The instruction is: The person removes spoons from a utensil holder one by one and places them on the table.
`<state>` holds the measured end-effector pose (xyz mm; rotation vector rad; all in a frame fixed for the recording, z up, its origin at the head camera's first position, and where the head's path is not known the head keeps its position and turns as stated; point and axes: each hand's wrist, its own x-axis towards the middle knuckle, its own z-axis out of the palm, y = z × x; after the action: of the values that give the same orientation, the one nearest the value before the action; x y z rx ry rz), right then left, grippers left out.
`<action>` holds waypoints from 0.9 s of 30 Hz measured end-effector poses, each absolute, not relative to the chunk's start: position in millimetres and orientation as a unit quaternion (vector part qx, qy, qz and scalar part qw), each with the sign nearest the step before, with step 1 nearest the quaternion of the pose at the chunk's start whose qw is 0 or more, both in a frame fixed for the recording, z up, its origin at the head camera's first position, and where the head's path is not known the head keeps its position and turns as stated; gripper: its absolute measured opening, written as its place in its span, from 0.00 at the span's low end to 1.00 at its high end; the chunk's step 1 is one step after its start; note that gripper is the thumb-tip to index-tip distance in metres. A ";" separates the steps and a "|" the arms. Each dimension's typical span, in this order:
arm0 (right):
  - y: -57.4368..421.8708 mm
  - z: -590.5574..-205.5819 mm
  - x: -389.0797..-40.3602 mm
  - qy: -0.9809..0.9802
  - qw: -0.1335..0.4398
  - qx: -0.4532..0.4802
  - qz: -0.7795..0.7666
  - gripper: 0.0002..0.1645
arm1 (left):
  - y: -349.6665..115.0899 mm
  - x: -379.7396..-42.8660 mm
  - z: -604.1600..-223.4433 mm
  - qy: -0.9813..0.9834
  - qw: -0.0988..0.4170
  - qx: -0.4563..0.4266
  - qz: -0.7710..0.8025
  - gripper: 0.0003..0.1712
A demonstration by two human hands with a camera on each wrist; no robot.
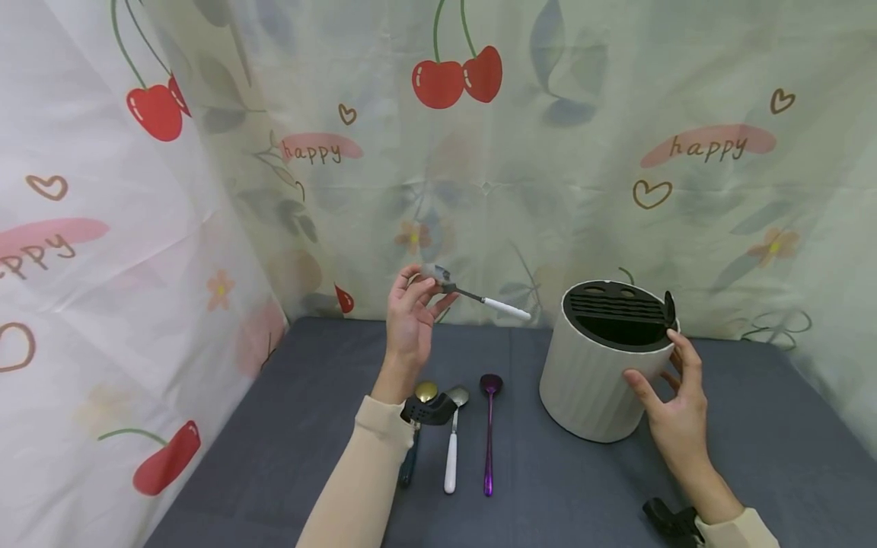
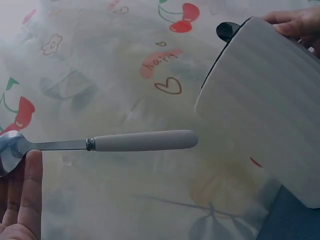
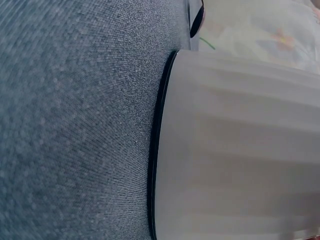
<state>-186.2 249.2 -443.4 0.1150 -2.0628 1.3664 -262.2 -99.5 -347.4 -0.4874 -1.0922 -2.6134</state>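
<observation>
My left hand holds a spoon by its metal bowl, raised over the back of the table. The white handle points right toward the utensil holder; in the left wrist view, the spoon handle lies level, its end apart from the holder. This holder is a light, ribbed round tub with a black slotted top, part of which is an open gap with a small upright tab beside it. With thumb and fingers around its right side, my right hand grips the holder near the rim.
Left of the holder lie a gold spoon with a dark handle, a white-handled spoon and a purple spoon. My left forearm partly covers the gold one. A printed curtain hangs behind the dark tablecloth.
</observation>
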 end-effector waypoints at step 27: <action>249.0 -440.1 -185.1 -0.788 0.320 0.039 0.525 0.53 | -159.7 -262.9 -369.8 -0.467 0.172 -0.120 -0.859 0.08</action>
<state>-185.1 249.0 -440.1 0.1037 -2.0700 1.3786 -262.9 -159.7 -369.8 -0.3414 -1.3262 -2.4366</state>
